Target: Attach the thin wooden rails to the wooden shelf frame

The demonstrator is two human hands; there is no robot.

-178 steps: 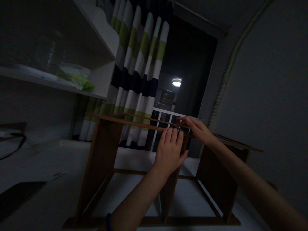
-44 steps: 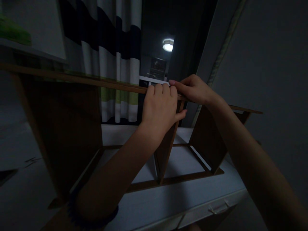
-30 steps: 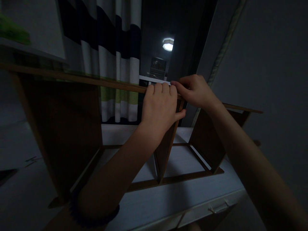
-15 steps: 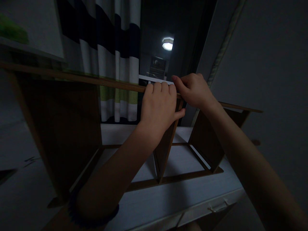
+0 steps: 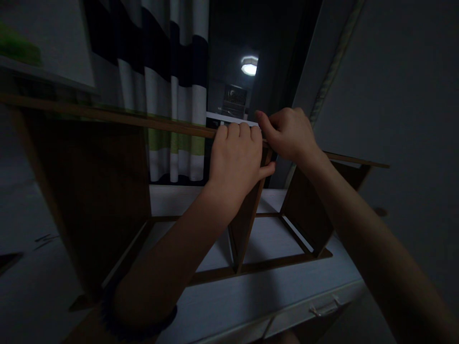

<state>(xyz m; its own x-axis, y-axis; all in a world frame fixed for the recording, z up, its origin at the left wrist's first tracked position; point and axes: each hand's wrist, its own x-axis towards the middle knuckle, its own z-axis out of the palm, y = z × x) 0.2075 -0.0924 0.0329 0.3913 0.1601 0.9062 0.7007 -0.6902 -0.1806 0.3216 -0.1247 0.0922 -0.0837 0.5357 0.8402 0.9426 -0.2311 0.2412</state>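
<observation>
A brown wooden shelf rack (image 5: 107, 115) lies on its side, with several dark panels standing upright between its rails. My left hand (image 5: 236, 157) is closed over the upper rail near the middle panel (image 5: 247, 220), its knuckles on top and its thumb pointing right. Just to the right, my right hand (image 5: 287, 131) grips the same rail where it meets that panel. Its thumb lies across the top and the other fingers curl out of sight behind; whether it also holds something small is hidden.
Beneath the rack is a white desk (image 5: 279, 286) with a drawer handle (image 5: 324, 306) at its front. Behind hang a striped curtain (image 5: 175, 95) and a dark window (image 5: 229, 28) reflecting a lamp. A grey wall (image 5: 412, 95) bounds the right side.
Almost nothing differs. Both hands keep their places on the rail, and the view has shifted very slightly.
</observation>
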